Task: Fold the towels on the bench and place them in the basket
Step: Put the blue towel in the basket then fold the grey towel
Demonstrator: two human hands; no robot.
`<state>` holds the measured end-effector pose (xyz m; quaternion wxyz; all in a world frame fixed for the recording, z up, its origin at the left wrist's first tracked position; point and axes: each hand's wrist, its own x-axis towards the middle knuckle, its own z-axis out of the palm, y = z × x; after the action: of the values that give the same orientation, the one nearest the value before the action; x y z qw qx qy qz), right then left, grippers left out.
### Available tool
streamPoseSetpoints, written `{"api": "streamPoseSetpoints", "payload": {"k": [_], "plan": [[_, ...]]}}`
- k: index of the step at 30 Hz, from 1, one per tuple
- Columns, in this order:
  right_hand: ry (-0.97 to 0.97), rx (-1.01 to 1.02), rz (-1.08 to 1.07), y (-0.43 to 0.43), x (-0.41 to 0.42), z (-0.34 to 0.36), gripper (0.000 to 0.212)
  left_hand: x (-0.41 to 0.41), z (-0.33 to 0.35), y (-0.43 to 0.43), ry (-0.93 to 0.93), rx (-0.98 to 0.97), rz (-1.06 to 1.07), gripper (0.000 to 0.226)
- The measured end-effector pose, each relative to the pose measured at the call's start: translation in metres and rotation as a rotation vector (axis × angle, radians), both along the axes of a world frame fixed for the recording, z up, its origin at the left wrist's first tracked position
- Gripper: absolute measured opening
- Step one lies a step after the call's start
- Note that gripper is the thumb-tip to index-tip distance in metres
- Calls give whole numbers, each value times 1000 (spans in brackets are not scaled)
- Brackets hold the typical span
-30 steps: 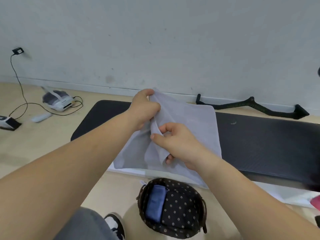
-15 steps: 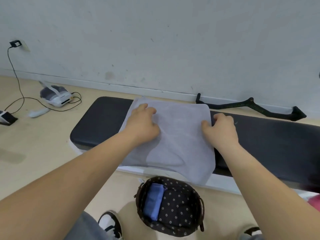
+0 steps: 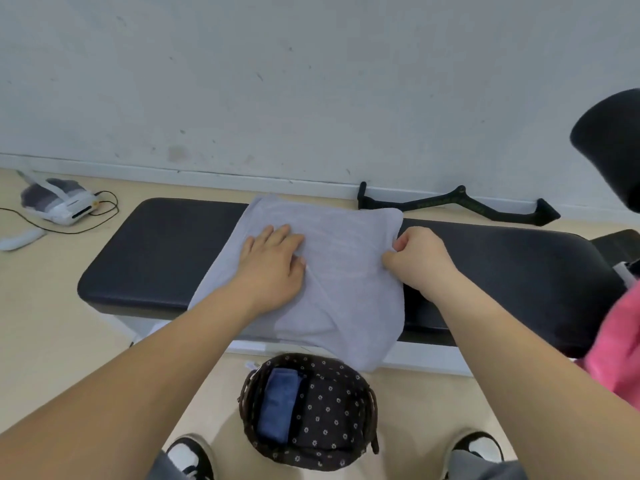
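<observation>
A light grey towel [image 3: 346,258] lies spread across the black padded bench [image 3: 166,251], its near edge hanging over the front. My left hand [image 3: 273,265] presses flat on the towel's left half with straight fingers. My right hand [image 3: 417,261] pinches the towel's right edge, fingers curled. On the floor below, a dark dotted basket [image 3: 332,420] holds a folded blue towel [image 3: 278,403] along its left side. A pink towel [image 3: 620,348] shows at the right edge.
A black cable-machine handle [image 3: 460,206] lies on the floor by the wall behind the bench. A white device with cords [image 3: 65,202] sits on the floor at left. A dark rounded pad [image 3: 613,147] juts in at upper right. My shoes [image 3: 188,455] flank the basket.
The towel went from being held up in both hands to lying flat on the bench. My left hand has flattened on it; my right hand now curls round its right edge.
</observation>
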<state>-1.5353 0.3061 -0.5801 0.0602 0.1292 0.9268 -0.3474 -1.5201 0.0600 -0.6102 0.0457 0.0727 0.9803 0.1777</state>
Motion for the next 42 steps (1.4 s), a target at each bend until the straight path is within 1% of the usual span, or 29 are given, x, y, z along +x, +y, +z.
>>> {"api": "streamPoseSetpoints", "payload": {"k": [2, 4, 6, 8, 9, 10, 11, 12, 13, 15, 17, 18, 20, 23, 25, 28, 30, 32, 34, 37, 40, 42], "plan": [[-23, 45, -12, 21, 12, 4, 19, -3, 1, 18, 7, 13, -74, 53], [-60, 116, -56, 46, 25, 6, 18, -5, 0, 40, 11, 21, -161, 54], [-129, 215, -110, 69, 37, 9, 14, -5, -1, 63, 11, 31, -259, 55], [-218, 368, -148, 85, 48, 19, 9, -3, 1, 85, 5, 64, -356, 56], [-230, 456, -164, 91, 52, 24, 15, 0, 3, 94, -1, 86, -395, 56], [-196, 534, -173, 94, 54, 28, 24, 3, 5, 100, -5, 107, -417, 57], [-120, 575, -166, 95, 54, 30, 31, 5, 7, 102, -1, 125, -419, 57], [-17, 568, -144, 90, 53, 31, 37, 7, 10, 100, 14, 134, -400, 57], [84, 512, -105, 83, 50, 28, 40, 9, 14, 94, 42, 128, -361, 54], [200, 347, 42, 59, 43, 18, 36, 9, 25, 73, 93, 73, -228, 37], [194, 224, 217, 33, 34, 3, 29, 10, 34, 46, 58, 37, -64, 18], [187, 223, 291, 22, 28, -4, 26, 11, 36, 33, 13, 47, 3, 17], [226, 274, 379, 6, 16, -13, 22, 16, 36, 14, -75, 86, 83, 26], [262, 261, 347, -8, -2, -17, 23, 25, 34, 6, -148, 175, 131, 36], [272, 254, 273, -12, -15, -16, 30, 27, 32, 9, -185, 183, 121, 37], [244, 240, 138, -15, -40, -15, 40, 27, 29, 13, -219, 173, 100, 34], [169, 336, 118, -14, -57, -13, 42, 25, 27, 13, -223, 181, 79, 27], [65, 398, 70, -11, -72, -10, 40, 22, 26, 9, -215, 191, 55, 25], [28, 335, 31, -9, -83, -7, 37, 21, 26, 5, -202, 196, 41, 24], [50, 226, 56, -11, -93, -2, 24, 21, 27, -1, -192, 195, 42, 24], [85, 182, 68, -15, -96, 1, 11, 23, 26, -3, -202, 213, 43, 23], [213, 219, 81, -18, -97, 3, 16, 25, 27, -2, -235, 227, 39, 25]]}}
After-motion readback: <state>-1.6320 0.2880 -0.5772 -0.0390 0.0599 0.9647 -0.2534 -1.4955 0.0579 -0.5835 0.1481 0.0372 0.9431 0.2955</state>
